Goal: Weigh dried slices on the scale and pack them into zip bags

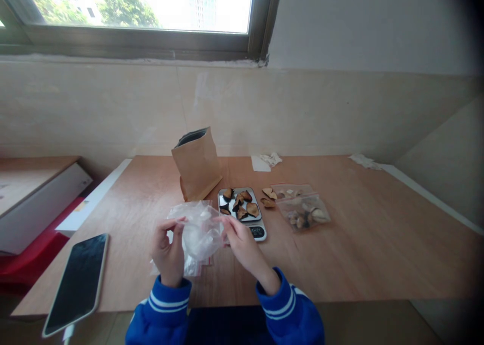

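currently, your left hand [168, 252] and right hand [242, 242] pinch a clear plastic bag [200, 231], one at each side, fingers narrowed on the film. bag sits over the tabletop [363, 254], near the front edge, left of middle; more clear bags [193, 270] lie beneath. just beyond your right hand: scale [263, 236] bearing dark-edged dried slices [239, 200]. brown pouch [198, 168] stands open toward the back edge. filled zip bag [308, 215] lies right of the scale. phone [77, 279] by the front left corner.

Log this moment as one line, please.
left hand: holding clear bag | right hand: holding clear bag | scale: bears brown slices | brown bag: standing, open
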Demonstrator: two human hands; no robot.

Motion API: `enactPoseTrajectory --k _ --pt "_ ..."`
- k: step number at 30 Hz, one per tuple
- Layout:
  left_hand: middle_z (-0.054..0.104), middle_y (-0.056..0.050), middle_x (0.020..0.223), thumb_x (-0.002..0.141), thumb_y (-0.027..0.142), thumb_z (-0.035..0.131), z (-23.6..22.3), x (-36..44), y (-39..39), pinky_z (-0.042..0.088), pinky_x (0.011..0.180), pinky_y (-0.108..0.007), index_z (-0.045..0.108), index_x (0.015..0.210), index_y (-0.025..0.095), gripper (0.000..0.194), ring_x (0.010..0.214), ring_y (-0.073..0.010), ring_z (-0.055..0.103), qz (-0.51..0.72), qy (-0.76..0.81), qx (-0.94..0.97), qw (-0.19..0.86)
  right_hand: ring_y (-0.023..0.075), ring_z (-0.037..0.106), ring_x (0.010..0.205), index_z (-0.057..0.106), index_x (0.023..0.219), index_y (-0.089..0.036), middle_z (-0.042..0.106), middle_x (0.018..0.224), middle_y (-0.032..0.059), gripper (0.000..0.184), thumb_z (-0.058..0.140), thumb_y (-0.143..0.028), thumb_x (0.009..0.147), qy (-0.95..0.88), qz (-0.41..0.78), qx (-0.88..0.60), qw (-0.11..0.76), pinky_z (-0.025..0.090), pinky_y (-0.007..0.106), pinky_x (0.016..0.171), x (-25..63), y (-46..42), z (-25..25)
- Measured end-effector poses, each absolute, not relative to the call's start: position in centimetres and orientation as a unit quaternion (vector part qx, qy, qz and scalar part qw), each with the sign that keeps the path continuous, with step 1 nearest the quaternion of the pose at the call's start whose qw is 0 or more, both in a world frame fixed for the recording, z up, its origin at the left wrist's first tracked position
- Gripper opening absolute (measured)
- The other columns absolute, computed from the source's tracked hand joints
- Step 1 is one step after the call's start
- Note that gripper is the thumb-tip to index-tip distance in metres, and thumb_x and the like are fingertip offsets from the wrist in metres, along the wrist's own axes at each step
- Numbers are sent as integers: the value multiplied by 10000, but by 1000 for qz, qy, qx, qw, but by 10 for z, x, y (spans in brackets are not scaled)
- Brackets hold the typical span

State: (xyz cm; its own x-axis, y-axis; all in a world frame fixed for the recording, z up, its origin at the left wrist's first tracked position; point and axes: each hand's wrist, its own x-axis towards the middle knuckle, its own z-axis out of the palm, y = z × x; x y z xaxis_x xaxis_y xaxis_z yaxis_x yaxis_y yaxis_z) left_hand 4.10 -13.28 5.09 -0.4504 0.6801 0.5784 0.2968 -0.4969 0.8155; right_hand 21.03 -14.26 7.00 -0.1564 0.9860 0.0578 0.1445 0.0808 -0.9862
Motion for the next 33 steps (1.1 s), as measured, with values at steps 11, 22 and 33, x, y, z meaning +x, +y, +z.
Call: enactPoseTrajectory --k 11,22,33 --pt "638 -73 996 901 348 502 54 67 -89 417 937 -387 525 877 177 174 1010 -195 592 733 464 485 109 172 564 752 594 1062 -194 615 860 51 373 389 -477 932 -550 316 -556 538 442 286 665 284 -126 52" --pt "544 -79 960 913 472 415 16 76 -86 438 825 -377 446 938 184 290 898 -196 555 722 561 386 124 206 535 779 616 1006 -177 576 937 95 311 409 -388 912 -565 124 -648 495 460 383 767 306 -122 7" --pt "557 -82 936 912 456 412 6 74 -81 443 801 -380 429 939 188 270 873 -207 578 710 554 414 133 270 536 971 550 1010 -169 535 991 133 239 419 -336 902 -526 17 -665 529 457 459 860 285 -116 -9"
